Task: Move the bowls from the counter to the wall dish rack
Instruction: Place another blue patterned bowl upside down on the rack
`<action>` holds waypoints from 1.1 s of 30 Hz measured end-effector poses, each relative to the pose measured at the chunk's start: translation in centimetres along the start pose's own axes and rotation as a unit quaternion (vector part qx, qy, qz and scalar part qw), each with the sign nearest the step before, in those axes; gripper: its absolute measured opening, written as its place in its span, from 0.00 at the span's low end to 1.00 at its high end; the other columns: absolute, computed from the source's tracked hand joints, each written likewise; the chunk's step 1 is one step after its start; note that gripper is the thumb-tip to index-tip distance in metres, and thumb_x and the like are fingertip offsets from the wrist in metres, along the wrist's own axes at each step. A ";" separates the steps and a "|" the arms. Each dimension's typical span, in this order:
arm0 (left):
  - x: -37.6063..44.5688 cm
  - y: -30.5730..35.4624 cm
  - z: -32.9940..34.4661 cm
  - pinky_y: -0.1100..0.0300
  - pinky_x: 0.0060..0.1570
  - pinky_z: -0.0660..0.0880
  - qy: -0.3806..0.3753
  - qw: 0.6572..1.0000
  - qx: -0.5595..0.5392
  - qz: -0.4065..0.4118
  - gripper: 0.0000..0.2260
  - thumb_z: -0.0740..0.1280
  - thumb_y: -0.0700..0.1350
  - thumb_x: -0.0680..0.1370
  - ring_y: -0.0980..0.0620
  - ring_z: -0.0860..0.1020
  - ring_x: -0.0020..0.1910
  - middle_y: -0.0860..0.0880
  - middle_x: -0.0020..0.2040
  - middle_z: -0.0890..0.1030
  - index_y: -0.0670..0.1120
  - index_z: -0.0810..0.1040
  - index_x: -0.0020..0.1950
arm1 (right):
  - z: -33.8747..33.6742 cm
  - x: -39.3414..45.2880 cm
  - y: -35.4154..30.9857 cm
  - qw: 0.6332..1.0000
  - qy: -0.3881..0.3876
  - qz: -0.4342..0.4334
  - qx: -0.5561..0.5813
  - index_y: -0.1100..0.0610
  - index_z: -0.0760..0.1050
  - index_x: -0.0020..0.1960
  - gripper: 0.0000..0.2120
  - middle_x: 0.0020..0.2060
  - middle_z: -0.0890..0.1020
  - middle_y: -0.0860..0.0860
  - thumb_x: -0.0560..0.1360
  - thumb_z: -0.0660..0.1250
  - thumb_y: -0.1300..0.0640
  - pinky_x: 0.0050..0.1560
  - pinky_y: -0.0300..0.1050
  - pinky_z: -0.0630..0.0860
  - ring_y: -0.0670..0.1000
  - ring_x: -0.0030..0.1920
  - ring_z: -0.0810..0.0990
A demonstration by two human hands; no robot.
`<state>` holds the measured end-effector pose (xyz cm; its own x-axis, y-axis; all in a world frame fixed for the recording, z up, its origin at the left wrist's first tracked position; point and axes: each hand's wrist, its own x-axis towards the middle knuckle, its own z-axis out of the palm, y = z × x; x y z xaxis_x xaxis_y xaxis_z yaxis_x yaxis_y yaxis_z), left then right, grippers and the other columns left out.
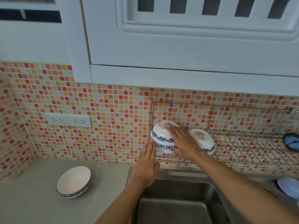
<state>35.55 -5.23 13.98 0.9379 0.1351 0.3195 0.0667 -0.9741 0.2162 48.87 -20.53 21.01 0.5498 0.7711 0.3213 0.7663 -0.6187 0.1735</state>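
Observation:
Two white bowls with blue flower bands lie upside down in the left end of the wire wall dish rack [242,110]. My right hand [182,141] rests flat on the side of the left bowl [161,136], fingers straight. The second bowl [203,139] sits just right of that hand, partly hidden by it. With its fingers straight, my left hand [147,164] touches the rack's front left corner, below the left bowl. A third bowl [73,181] stands upright on the counter [32,199] at the left.
A steel sink [178,204] lies under my arms. A blue sponge [292,141] hangs at the rack's right end, and a pale blue object [288,187] sits beside the sink. Wall sockets [68,121] are left of the rack. A white cabinet [178,46] overhangs the rack.

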 end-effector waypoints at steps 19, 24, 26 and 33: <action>0.1 0.7 -0.4 0.48 0.73 0.32 -0.028 0.998 0.043 -0.028 0.32 0.30 0.64 0.74 0.50 0.26 0.71 0.51 0.73 0.27 0.50 0.27 0.73 | 0.6 0.1 0.4 0.987 -0.014 0.046 0.154 0.52 0.55 0.77 0.46 0.77 0.58 0.50 0.68 0.77 0.52 0.73 0.53 0.63 0.52 0.76 0.56; 1.2 1.1 0.1 0.43 0.72 0.44 0.005 0.997 0.073 -0.010 0.33 0.45 0.64 0.80 0.44 0.44 0.77 0.45 0.78 0.48 0.45 0.47 0.78 | 1.9 -3.4 2.3 0.970 0.045 0.169 0.169 0.47 0.50 0.78 0.41 0.79 0.54 0.49 0.73 0.63 0.35 0.77 0.60 0.49 0.53 0.78 0.50; 2.3 1.8 -0.3 0.45 0.72 0.43 0.010 0.997 0.079 0.021 0.33 0.44 0.64 0.80 0.46 0.42 0.77 0.45 0.78 0.48 0.45 0.47 0.78 | 2.6 -5.1 3.4 0.969 0.021 0.209 0.127 0.49 0.47 0.79 0.40 0.79 0.49 0.51 0.76 0.56 0.32 0.77 0.57 0.42 0.54 0.79 0.44; 6.8 4.1 -1.1 0.52 0.71 0.31 -0.020 0.997 0.059 0.042 0.33 0.35 0.65 0.77 0.50 0.32 0.74 0.49 0.77 0.34 0.48 0.33 0.76 | 2.7 -6.8 5.3 0.963 -0.033 0.238 0.120 0.51 0.41 0.80 0.40 0.79 0.41 0.50 0.77 0.52 0.32 0.76 0.58 0.40 0.52 0.78 0.38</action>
<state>41.85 -8.07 18.09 0.9545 0.0467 0.2945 0.0243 -0.9966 0.0793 50.11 -28.65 17.26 0.8720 0.4206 0.2505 0.4721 -0.8579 -0.2029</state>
